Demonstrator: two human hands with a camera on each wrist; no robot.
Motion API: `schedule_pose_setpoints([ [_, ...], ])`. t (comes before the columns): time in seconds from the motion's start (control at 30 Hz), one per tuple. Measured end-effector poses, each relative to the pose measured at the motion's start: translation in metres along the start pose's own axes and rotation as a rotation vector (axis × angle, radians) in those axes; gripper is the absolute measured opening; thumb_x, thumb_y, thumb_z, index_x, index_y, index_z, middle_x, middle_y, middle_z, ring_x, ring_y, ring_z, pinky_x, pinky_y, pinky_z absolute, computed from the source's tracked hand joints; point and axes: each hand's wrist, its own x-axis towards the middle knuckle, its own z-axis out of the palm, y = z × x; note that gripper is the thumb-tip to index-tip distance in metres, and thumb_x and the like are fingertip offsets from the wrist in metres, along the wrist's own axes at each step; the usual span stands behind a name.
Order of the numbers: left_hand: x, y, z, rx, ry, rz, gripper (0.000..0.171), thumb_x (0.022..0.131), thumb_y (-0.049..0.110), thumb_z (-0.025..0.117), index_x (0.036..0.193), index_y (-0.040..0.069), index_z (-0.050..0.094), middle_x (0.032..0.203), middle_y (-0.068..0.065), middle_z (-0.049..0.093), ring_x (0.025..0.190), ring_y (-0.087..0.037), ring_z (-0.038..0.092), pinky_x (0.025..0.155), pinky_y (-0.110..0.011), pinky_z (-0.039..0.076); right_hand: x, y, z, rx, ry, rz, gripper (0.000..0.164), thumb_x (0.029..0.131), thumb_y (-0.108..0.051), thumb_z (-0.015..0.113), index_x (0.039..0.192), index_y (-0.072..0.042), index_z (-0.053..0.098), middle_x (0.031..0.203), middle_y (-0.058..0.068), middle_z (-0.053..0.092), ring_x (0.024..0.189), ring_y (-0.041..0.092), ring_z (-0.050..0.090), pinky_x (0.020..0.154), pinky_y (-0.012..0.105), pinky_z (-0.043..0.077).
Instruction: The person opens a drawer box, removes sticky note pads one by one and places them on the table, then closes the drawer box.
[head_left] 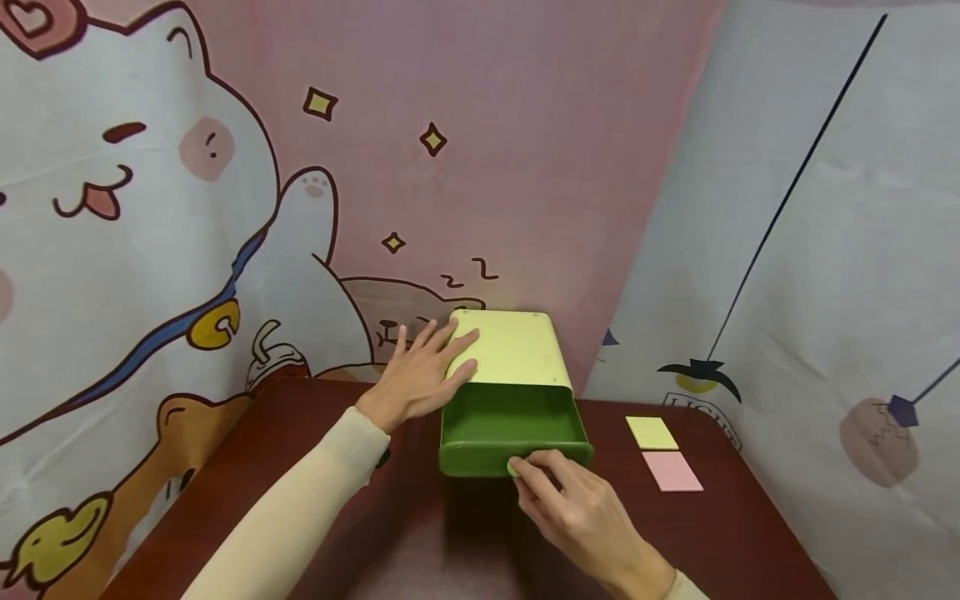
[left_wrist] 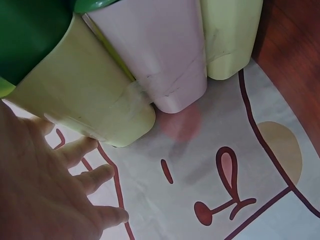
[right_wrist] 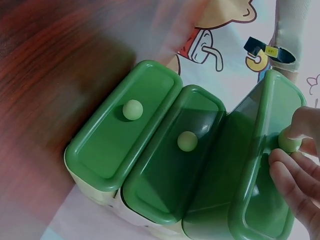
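Note:
A small drawer cabinet (head_left: 517, 346) with a pale yellow top stands at the back of the table. Its top green drawer (head_left: 472, 457) is pulled out toward me, and the part of its inside that shows holds nothing. My right hand (head_left: 573, 508) pinches the round pale green knob (right_wrist: 288, 141) on that drawer's front between thumb and fingers. On the left edge of the cabinet's top rests my left hand (head_left: 420, 372), its fingers spread and fairly straight. In the right wrist view, the middle drawer (right_wrist: 165, 185) and the bottom drawer (right_wrist: 107, 150) are closed.
A yellow square (head_left: 652, 432) and a pink square (head_left: 672, 471) lie flat on the dark red table (head_left: 375, 508), right of the cabinet. Close behind hangs a printed cloth (head_left: 540, 167). Between yellow sections, the cabinet has a pink middle section (left_wrist: 160, 55).

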Motion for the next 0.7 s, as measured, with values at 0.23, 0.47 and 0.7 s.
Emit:
schedule_pose_setpoints([
  [0.23,0.001,0.001,-0.002,0.006,-0.003,0.000,0.072,0.120,0.074,0.028,0.186,0.044,0.031,0.198,-0.004,0.022,0.184,-0.044,0.018,0.144,-0.081,-0.001,0.001,0.005,0.006,-0.004,-0.021,0.038,0.028,0.115,-0.016,0.061,0.120,-0.006,0.086,0.104,0.006,0.076,0.072,0.011,0.071,0.064,0.021,0.062],
  [0.47,0.003,0.001,-0.003,-0.001,-0.014,-0.002,0.073,0.120,0.076,0.026,0.186,0.045,0.029,0.198,-0.003,0.022,0.185,-0.042,0.017,0.145,-0.079,-0.002,0.000,0.011,0.010,0.010,-0.094,0.106,0.032,0.117,-0.020,0.057,0.124,-0.007,0.086,0.109,0.006,0.076,0.073,0.010,0.072,0.065,0.020,0.062],
  [0.7,0.001,0.001,-0.003,-0.006,-0.014,-0.007,0.072,0.120,0.074,0.029,0.185,0.044,0.031,0.197,-0.004,0.023,0.185,-0.042,0.018,0.145,-0.080,-0.002,0.001,0.016,0.016,0.027,-0.121,0.125,0.033,0.117,-0.021,0.056,0.125,-0.007,0.085,0.111,0.008,0.075,0.075,0.010,0.073,0.064,0.020,0.062],
])
